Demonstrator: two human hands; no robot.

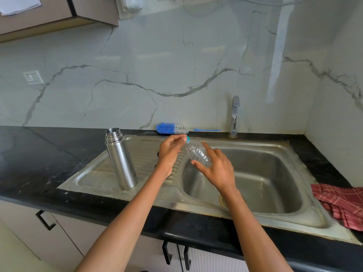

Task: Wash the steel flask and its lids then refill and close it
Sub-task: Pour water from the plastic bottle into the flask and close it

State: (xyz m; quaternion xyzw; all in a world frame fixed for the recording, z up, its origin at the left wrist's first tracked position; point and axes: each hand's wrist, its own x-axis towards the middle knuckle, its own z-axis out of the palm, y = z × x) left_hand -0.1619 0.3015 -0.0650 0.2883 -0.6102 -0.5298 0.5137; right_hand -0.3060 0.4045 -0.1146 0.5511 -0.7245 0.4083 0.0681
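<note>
1. The right hand (216, 169) is gripping a plastic bottle (198, 154); the left hand (170, 152) is pinching its cap (188, 139).
2. The flask (120, 160) is standing open at nine o'clock on the drainboard (94, 173).
3. Probably rigid, slippery steel; grip mid-body.

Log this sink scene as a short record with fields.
flask: open steel flask upright on the sink's ribbed draining board, no lid on
left hand: left hand pinches the teal cap
right hand: right hand holds the clear ribbed plastic bottle, tilted above the basin
brush: blue and white bottle brush lying by the wall
cloth: red checked cloth at counter's right
</note>
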